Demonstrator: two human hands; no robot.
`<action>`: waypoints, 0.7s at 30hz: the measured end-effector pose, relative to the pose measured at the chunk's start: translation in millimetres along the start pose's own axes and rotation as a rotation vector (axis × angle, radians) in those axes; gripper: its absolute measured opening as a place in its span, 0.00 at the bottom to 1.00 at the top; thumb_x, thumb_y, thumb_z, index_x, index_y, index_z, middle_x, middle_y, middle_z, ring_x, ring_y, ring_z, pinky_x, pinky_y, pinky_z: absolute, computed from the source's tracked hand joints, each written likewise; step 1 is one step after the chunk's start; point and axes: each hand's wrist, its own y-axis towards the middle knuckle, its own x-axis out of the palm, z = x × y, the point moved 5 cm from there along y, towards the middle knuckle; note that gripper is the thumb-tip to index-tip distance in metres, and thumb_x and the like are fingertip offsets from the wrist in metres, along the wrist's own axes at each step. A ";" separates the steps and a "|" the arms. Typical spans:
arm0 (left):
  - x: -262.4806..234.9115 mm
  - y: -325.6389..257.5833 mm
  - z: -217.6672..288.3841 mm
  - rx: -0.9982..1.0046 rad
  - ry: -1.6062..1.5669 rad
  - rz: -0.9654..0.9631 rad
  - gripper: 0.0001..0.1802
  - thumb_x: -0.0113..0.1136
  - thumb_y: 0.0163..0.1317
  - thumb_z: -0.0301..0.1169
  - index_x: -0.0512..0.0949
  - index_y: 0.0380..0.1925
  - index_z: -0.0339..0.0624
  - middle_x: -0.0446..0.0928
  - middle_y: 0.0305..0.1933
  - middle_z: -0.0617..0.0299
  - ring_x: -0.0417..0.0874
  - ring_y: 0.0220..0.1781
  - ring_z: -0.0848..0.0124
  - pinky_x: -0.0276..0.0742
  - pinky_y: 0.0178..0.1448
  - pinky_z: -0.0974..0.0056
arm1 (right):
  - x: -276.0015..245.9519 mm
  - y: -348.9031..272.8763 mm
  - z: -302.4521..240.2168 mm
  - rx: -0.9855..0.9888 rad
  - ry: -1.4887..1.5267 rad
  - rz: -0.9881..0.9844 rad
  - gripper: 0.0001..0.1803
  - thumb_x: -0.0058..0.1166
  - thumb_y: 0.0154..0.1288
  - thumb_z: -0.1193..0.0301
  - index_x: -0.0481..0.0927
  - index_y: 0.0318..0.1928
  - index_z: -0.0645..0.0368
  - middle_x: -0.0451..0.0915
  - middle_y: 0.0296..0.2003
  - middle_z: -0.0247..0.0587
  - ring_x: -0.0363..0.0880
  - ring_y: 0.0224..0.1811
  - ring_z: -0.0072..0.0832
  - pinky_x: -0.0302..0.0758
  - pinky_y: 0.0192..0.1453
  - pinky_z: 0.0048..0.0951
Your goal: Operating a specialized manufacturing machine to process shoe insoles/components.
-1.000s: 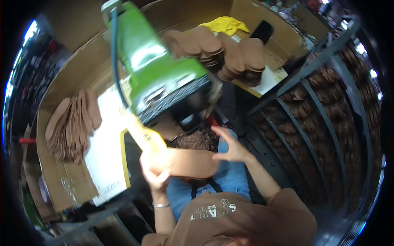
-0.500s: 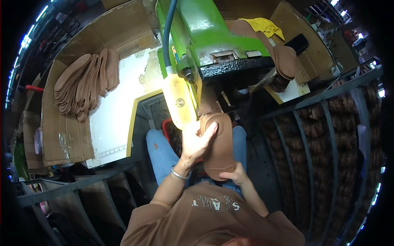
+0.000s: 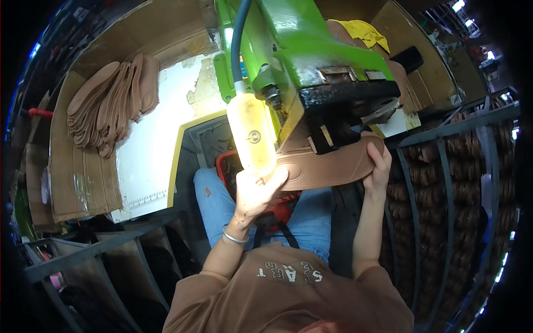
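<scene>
A brown shoe sole (image 3: 333,171) lies crosswise under the head of a green machine (image 3: 338,58), its far edge against or under the machine's working part. My left hand (image 3: 256,190) is closed on the sole's left end, thumb on top, just below a glowing lamp (image 3: 251,133). Wrapped round the other end is my right hand (image 3: 378,171), fingers over its upper face. The fingers beneath the sole are hidden. The exact contact between sole and machine is partly hidden by the machine's head.
Fanned brown soles (image 3: 105,105) rest in a cut-open cardboard box (image 3: 83,183) at the left. A yellow cloth (image 3: 363,33) and a black object (image 3: 408,59) sit at the far right. A red basket (image 3: 225,166) stands between my legs. Metal racks (image 3: 441,188) flank me.
The sole has turned from lengthwise to crosswise and moved up to the machine. My right hand has gone up and right with its end; my left hand stays near the lamp.
</scene>
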 end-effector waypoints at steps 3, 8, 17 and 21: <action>-13.9 -2.7 8.7 0.029 0.041 0.029 0.15 0.63 0.54 0.22 0.76 0.42 0.28 0.80 0.37 0.59 0.76 0.33 0.81 0.73 0.38 0.76 | 26.9 11.2 4.7 -0.016 0.038 -0.128 0.13 0.50 0.61 0.78 0.73 0.47 0.67 0.79 0.40 0.41 0.79 0.39 0.27 0.76 0.46 0.25; -55.0 -15.3 10.4 -0.022 -0.030 0.116 0.17 0.63 0.52 0.22 0.76 0.43 0.27 0.80 0.38 0.57 0.80 0.37 0.74 0.75 0.44 0.72 | 57.1 -1.7 27.1 -0.017 -0.012 -0.123 0.11 0.54 0.58 0.77 0.75 0.42 0.67 0.79 0.37 0.39 0.77 0.38 0.22 0.73 0.44 0.21; -126.9 -65.6 0.2 -0.065 0.032 0.252 0.22 0.63 0.51 0.25 0.72 0.45 0.25 0.78 0.43 0.50 0.81 0.43 0.68 0.76 0.51 0.66 | 104.5 -38.0 59.6 0.038 -0.079 -0.227 0.14 0.59 0.52 0.77 0.77 0.41 0.66 0.80 0.35 0.35 0.76 0.36 0.18 0.71 0.44 0.21; -133.8 -93.2 -10.4 -0.250 0.038 0.100 0.24 0.68 0.48 0.31 0.74 0.42 0.25 0.79 0.40 0.52 0.81 0.40 0.71 0.77 0.46 0.69 | 120.2 -44.0 67.7 0.090 -0.102 -0.282 0.12 0.60 0.52 0.76 0.78 0.38 0.66 0.81 0.34 0.37 0.77 0.35 0.19 0.73 0.42 0.21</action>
